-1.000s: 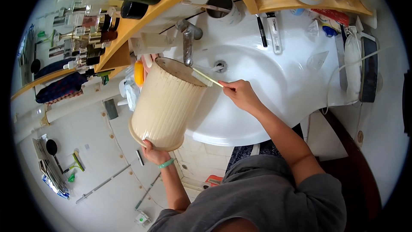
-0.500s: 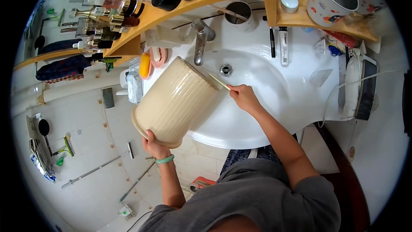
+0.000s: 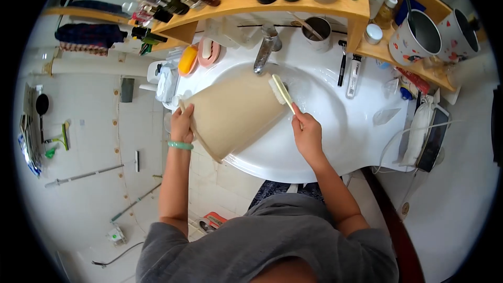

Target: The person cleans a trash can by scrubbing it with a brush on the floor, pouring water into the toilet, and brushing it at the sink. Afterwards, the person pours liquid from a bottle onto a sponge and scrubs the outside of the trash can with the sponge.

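Note:
A cream waste bin point(image 3: 230, 115) lies tilted on its side over the white washbasin point(image 3: 319, 152), its base under the tap point(image 3: 266, 50). My left hand point(image 3: 182, 124), with a green bangle at the wrist, grips the bin's rim at its wide end. In my right hand point(image 3: 307, 133) is a pale scrubbing brush point(image 3: 283, 92), held by the handle. Its white bristles face the bin's base end; whether they touch it I cannot tell. The bin hides part of the basin.
Behind the basin, a wooden shelf point(image 3: 236, 8) carries several bottles and jars. An orange soap bar point(image 3: 188, 61) and a pink soap dish point(image 3: 209, 52) sit at the basin's left. A grey cup point(image 3: 317, 34), a razor point(image 3: 342, 63) and a white cord point(image 3: 385, 149) are on the right.
The bin has turned and its rim end has risen with my left hand. The brush has tipped upright, showing its bristles, and sits slightly further right. The whole view has shifted.

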Tool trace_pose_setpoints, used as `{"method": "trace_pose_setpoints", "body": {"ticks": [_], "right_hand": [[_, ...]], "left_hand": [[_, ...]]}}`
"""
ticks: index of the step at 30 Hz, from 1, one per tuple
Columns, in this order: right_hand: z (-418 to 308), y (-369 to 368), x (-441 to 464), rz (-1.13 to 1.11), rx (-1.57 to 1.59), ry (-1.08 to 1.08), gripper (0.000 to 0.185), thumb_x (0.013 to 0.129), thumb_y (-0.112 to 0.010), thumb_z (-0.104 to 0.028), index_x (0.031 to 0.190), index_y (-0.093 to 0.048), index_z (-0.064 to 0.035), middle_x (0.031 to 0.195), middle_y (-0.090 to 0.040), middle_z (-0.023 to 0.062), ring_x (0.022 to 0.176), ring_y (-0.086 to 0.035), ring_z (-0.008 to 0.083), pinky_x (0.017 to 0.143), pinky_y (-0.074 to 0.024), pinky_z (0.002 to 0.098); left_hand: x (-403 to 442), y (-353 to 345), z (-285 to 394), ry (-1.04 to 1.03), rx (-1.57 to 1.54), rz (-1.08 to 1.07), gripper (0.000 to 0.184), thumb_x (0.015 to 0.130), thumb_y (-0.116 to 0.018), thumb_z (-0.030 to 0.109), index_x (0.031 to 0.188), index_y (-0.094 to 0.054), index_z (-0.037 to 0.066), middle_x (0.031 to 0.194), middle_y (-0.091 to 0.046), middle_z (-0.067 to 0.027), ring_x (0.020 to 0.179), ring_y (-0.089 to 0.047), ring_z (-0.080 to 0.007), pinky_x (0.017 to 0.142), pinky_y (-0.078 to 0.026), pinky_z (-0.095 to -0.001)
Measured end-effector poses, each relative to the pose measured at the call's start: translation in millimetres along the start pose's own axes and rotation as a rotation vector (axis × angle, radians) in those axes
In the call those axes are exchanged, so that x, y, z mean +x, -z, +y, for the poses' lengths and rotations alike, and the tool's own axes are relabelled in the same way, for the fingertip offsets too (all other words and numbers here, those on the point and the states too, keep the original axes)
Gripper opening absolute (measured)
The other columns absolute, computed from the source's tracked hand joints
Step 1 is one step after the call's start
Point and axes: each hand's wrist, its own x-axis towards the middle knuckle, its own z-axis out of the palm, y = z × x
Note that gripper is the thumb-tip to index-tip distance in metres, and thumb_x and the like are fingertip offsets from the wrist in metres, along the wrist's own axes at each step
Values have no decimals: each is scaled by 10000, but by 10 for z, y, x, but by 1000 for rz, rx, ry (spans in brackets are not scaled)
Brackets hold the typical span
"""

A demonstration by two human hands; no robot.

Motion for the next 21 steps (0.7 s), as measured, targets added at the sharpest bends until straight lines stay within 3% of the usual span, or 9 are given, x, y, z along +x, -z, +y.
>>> {"method": "trace_pose_setpoints", "body": {"ticks": [4,6,10,15,21], "right_hand": [[-16,-59,11,11,-263,106,350,864,-587,-92,1212,-630,-102,687,-553,120,579,-563,277,545,-454,384],[-38,-52,19,-4,-297,133,358,857,-594,-91,1213,-630,-107,681,-553,118,582,-566,282,542,-457,391],[-111,-45,23,-81,-437,99,378,858,-597,-108,1235,-613,-113,684,-552,115,587,-572,283,537,-463,400],[-259,-225,225,-170,-597,106,410,865,-594,-117,1274,-573,-111,729,-569,127,624,-591,299,551,-476,413],[-185,-561,558,-81,-583,218,416,875,-579,-108,1290,-550,-100,760,-576,139,652,-601,315,578,-484,416]], "left_hand": [[-202,-117,123,78,-51,-63,306,874,-632,67,1125,-535,-81,996,-643,-122,828,-644,-205,792,-523,-314],[-465,-189,122,-92,94,-170,350,843,-654,54,1141,-519,-70,1023,-637,-124,860,-641,-207,802,-516,-310],[-610,-270,-240,-351,61,-42,514,819,-599,-35,1297,-409,-26,1156,-581,-134,1033,-579,-216,908,-456,-314],[-432,-149,-217,-411,154,-65,559,808,-585,-59,1327,-380,-25,1173,-575,-144,1058,-565,-225,925,-440,-320],[-323,-135,-204,-434,239,-42,551,802,-591,-45,1316,-394,-43,1183,-586,-191,1048,-593,-249,905,-454,-323]]}}
